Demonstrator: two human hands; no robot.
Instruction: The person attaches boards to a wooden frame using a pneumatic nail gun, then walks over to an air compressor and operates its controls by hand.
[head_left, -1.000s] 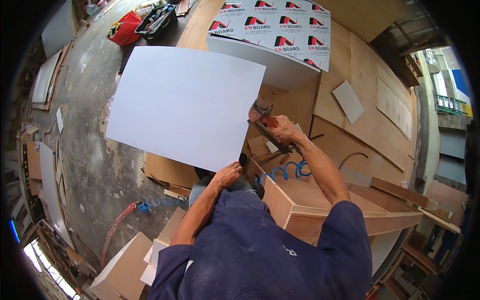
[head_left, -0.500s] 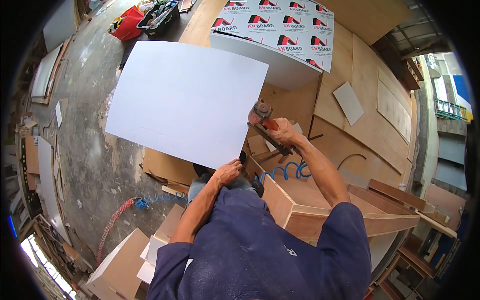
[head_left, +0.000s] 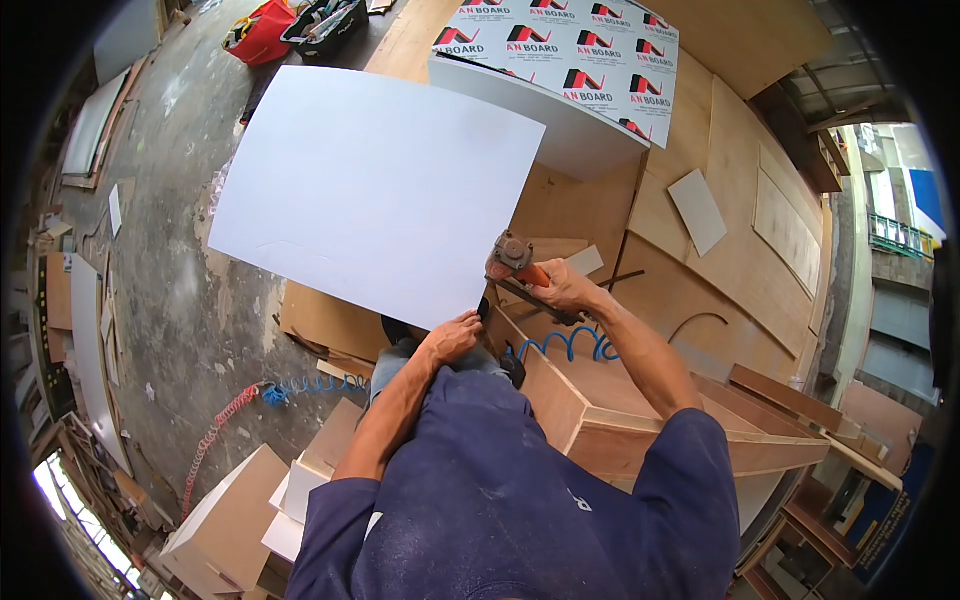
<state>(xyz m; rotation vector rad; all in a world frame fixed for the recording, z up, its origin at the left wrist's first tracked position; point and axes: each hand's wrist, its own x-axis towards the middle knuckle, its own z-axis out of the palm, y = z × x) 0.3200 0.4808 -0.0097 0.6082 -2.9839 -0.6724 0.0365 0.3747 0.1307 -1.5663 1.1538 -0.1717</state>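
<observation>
A large white panel (head_left: pixel 375 190) lies in front of me, its near right corner close to my body. My left hand (head_left: pixel 453 337) grips that corner, fingers closed at its edge. In my right hand (head_left: pixel 570 290) is a nail gun (head_left: pixel 514 260) with an orange grip, its head at the panel's right edge. Whether its tip touches the panel is hidden. A blue coiled hose (head_left: pixel 572 346) hangs below the right hand.
A box topped with a printed board (head_left: pixel 560 50) stands beyond the panel. An open wooden frame (head_left: pixel 600 425) is at my right, with plywood sheets (head_left: pixel 740 220) behind. White-edged boxes (head_left: pixel 225 510) stand lower left. Red and black bags (head_left: pixel 262 35) lie at the far left.
My right hand and the nail gun have moved down along the panel's right edge, towards my left hand. The left hand still holds the corner. The view has shifted slightly.
</observation>
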